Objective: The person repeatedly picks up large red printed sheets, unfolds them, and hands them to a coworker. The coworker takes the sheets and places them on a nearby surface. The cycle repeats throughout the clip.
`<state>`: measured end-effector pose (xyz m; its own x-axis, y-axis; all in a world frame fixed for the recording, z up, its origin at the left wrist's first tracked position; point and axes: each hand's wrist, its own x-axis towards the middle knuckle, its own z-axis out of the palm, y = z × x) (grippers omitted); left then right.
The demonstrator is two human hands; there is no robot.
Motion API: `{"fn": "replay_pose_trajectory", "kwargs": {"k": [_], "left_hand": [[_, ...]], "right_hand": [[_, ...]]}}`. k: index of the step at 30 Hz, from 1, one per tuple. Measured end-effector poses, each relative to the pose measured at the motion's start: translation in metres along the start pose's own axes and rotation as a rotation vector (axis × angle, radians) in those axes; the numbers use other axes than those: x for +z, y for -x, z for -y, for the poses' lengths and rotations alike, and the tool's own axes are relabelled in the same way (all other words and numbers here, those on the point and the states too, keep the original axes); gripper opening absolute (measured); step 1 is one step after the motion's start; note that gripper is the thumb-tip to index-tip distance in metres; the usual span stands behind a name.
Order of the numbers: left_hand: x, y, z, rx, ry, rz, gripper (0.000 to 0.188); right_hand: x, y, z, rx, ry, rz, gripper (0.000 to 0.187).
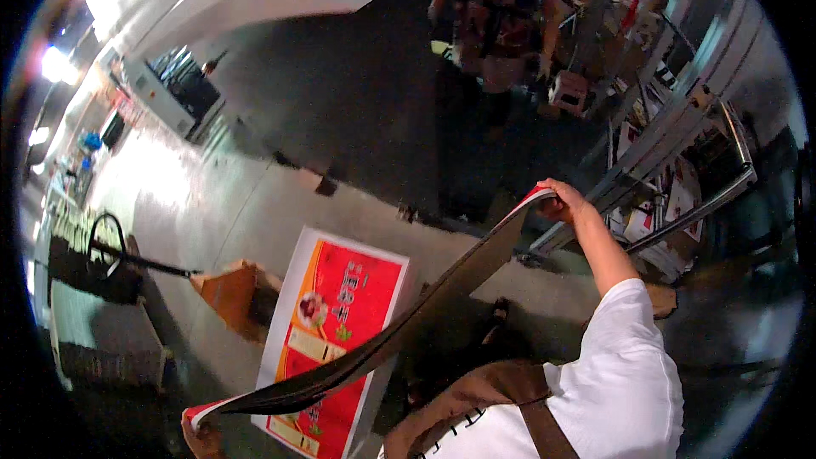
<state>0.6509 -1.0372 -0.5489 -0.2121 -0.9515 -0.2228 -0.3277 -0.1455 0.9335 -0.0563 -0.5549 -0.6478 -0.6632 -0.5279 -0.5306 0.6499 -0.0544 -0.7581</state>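
Observation:
A long, bendy sheet of printed cardboard is stretched between my two hands, sagging in the middle, its dark underside facing me and red showing at both ends. My right hand grips its far right end, fingers over the edge. At the lower left, my left hand grips the opposite end, partly cut off by the picture's dark rim. Beyond and under the sheet lies a stack of red and white printed sheets, partly covered by it. Whether I hold one sheet or several, I cannot tell.
A large dark machine panel fills the far side. Another person stands beyond it. Metal rails stand close on my right. At left are a brown cardboard piece, a black looped handle and a pale stack.

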Motion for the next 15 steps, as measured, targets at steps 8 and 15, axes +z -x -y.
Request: {"fn": "replay_pose_trajectory", "kwargs": {"k": [8,15], "left_hand": [[0.215,0.062,-0.227,-0.03,-0.114,0.679,0.037],[0.416,0.067,-0.198,-0.154,-0.482,0.792,0.027]], "right_hand": [[-0.082,-0.02,0.098,-0.029,0.267,0.083,0.023],[-0.043,-0.012,0.076,-0.093,0.738,0.324,0.038]]}}
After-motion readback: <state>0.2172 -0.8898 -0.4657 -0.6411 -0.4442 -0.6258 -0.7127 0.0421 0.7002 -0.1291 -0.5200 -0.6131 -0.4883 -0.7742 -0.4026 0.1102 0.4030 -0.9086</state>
